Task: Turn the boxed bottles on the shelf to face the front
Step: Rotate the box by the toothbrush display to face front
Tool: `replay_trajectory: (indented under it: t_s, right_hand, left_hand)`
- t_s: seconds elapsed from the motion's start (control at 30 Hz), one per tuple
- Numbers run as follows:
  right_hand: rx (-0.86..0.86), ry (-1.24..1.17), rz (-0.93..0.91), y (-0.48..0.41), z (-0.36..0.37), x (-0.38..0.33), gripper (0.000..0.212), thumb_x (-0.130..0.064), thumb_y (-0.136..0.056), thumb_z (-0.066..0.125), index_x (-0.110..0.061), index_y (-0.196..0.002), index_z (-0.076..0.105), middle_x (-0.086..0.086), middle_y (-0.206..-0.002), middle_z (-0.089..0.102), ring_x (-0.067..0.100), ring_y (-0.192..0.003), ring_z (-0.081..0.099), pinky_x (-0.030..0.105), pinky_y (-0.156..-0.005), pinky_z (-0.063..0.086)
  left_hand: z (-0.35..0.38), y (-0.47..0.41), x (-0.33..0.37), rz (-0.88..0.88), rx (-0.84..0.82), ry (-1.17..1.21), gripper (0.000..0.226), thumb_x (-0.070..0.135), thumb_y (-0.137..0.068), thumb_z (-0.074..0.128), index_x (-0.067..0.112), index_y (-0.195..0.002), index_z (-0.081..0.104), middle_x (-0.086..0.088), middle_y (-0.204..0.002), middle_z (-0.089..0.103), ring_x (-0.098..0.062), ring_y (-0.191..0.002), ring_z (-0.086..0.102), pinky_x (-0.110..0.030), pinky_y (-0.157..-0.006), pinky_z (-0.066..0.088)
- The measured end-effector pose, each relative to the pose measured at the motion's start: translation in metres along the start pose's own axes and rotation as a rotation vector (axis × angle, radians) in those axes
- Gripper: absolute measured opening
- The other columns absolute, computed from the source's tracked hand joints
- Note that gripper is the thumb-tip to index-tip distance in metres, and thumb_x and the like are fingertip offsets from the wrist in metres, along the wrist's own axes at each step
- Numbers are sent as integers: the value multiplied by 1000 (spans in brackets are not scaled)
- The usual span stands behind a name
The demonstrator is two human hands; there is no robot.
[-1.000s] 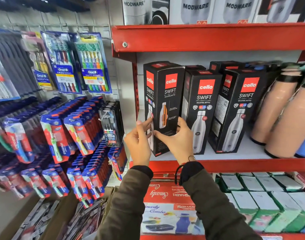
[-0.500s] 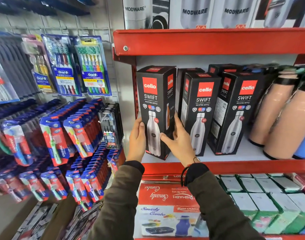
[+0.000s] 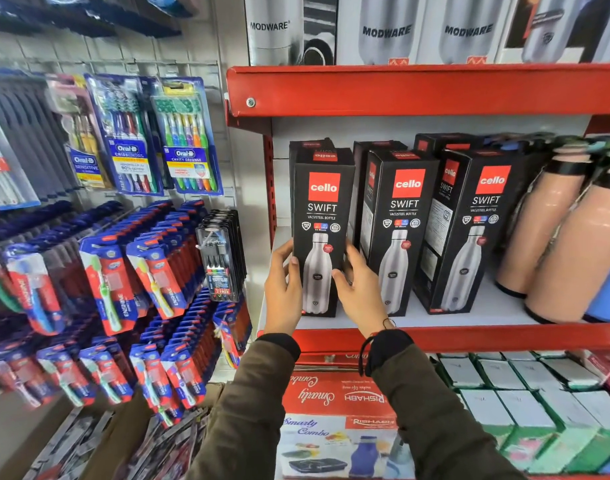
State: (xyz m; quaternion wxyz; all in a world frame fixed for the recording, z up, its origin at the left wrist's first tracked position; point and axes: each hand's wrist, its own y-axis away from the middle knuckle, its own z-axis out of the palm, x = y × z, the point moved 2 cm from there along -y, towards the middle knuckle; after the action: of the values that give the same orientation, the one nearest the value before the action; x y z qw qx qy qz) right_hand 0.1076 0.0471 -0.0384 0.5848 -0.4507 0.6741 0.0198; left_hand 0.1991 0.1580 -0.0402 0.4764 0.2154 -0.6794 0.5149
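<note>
Three black Cello Swift bottle boxes stand in the front row on the red shelf (image 3: 469, 336). The left box (image 3: 322, 216) shows its front panel with the logo and steel bottle picture straight towards me. My left hand (image 3: 283, 289) presses its left side and my right hand (image 3: 360, 289) grips its right edge, so both hold it upright on the shelf. The middle box (image 3: 400, 223) and the right box (image 3: 469, 230) stand slightly angled, each with its front and a side panel visible. More black boxes stand behind them.
Peach flasks (image 3: 552, 230) crowd the right end of the shelf. Toothbrush packs (image 3: 182, 136) hang on the wall at left, near the shelf's red upright (image 3: 269, 188). Modware boxes (image 3: 386, 29) sit on the shelf above; lunch box sets (image 3: 338, 424) lie below.
The left box has been rotated from showing its side panel to facing front and set back against the shelf. Both hands have shifted to its two sides.
</note>
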Motion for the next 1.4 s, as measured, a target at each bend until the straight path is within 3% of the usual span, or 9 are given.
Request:
replay_trajectory:
  t_s: [0.17, 0.37, 0.5, 0.63, 0.73, 0.87, 1.03, 1.27, 1.4]
  right_hand:
    - [4, -7, 3, -3, 4, 4, 63, 0, -97, 52, -21, -153, 35, -1, -145, 54, 12, -136, 51, 31, -115, 39]
    - [61, -13, 61, -3, 8, 6, 50, -11, -100, 52, -22, -147, 45, -39, -116, 51, -15, -101, 59, -3, -87, 38]
    - [84, -37, 97, -2, 9, 3, 38, -24, -103, 50, -19, -141, 54, -25, -111, 59, -32, -95, 50, -8, -81, 34]
    - [91, -76, 119, 2, 5, -3, 37, -26, -104, 48, -18, -139, 57, -18, -119, 59, -8, -111, 55, -8, -84, 32]
    - [101, -119, 129, 9, 1, -6, 36, -24, -104, 49, -16, -138, 57, -11, -124, 63, 0, -117, 57, -2, -92, 38]
    - [103, -174, 163, 22, -5, -11, 36, -28, -103, 51, -19, -137, 59, -2, -130, 68, 7, -117, 63, 39, -105, 51]
    - [100, -184, 164, 36, -11, -14, 33, -32, -102, 53, -27, -133, 62, -11, -126, 69, 5, -119, 63, 45, -105, 51]
    - [92, -154, 144, 41, -14, -20, 34, -31, -102, 52, -25, -135, 60, -19, -118, 64, 3, -122, 60, 44, -105, 51]
    - [71, -121, 133, 43, -16, -19, 34, -31, -102, 53, -23, -135, 59, -19, -116, 64, -18, -105, 57, 36, -106, 50]
  left_hand:
    - [0, 2, 1, -11, 23, 6, 32, 12, -108, 41, 14, -138, 52, 2, -137, 62, 9, -118, 57, 0, -94, 39]
    - [-4, -1, -8, -74, 16, 4, 38, 18, -108, 45, 9, -144, 49, -4, -141, 60, -11, -126, 56, 5, -87, 40]
    - [-6, -2, -12, -90, -1, -13, 39, 22, -108, 45, 9, -143, 54, -5, -143, 60, -11, -129, 55, 8, -86, 38]
    - [-8, 2, -10, -81, -15, -27, 35, 23, -108, 45, 12, -138, 60, -1, -136, 64, 1, -117, 59, 8, -83, 38]
    - [-9, 8, -10, -82, -20, -19, 35, 25, -108, 46, 15, -137, 62, 3, -134, 65, 4, -119, 59, 7, -84, 39]
    - [-12, 18, -10, -122, 0, 69, 29, 28, -106, 51, 22, -131, 64, 4, -133, 65, -12, -130, 59, -1, -92, 45]
    - [-17, 30, -7, -151, 22, 92, 33, 31, -104, 54, 21, -133, 64, 1, -134, 68, -15, -129, 61, -44, -111, 51]
    - [-17, 38, -2, -118, 42, 53, 31, 32, -105, 53, 23, -132, 65, 10, -127, 69, -5, -124, 62, -26, -104, 51]
    - [-11, 44, -1, -145, 87, 72, 27, 31, -104, 54, 27, -128, 65, 15, -122, 68, 5, -117, 62, -9, -92, 48]
